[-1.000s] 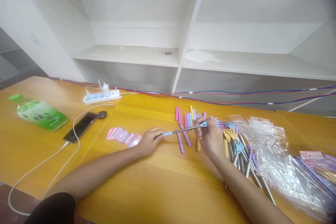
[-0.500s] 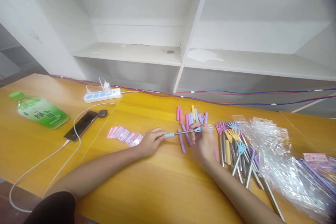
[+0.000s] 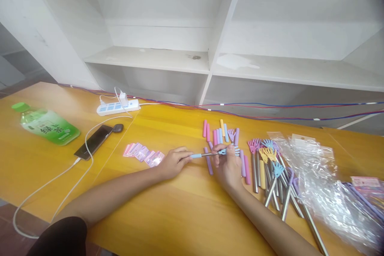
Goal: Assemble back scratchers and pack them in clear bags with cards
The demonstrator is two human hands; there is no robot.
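Note:
A back scratcher [image 3: 210,154] with a metal rod spans the space between my hands, level above the table. My left hand [image 3: 174,163] is closed around its light-blue grip sleeve. The fingers of my right hand [image 3: 228,168] are closed on the other end, by the blue claw head, whose tines poke out past the thumb. Around and behind my right hand lie several foam-like sleeves [image 3: 204,128] in pink, purple, blue and yellow. Close to my left hand is a fanned row of small printed cards [image 3: 141,153].
Right of my hands is a pile of back scratchers [image 3: 270,168] with coloured claws. Clear plastic bags [image 3: 327,196] lie beyond it. At left are a green bottle [image 3: 48,125], a phone [image 3: 94,142], a white cable and a power strip [image 3: 118,107]. White shelving [image 3: 150,58] stands behind.
My right hand has moved slightly left and down along the back scratcher, uncovering more of the purple and pink sleeves beside it. The left hand keeps its grip.

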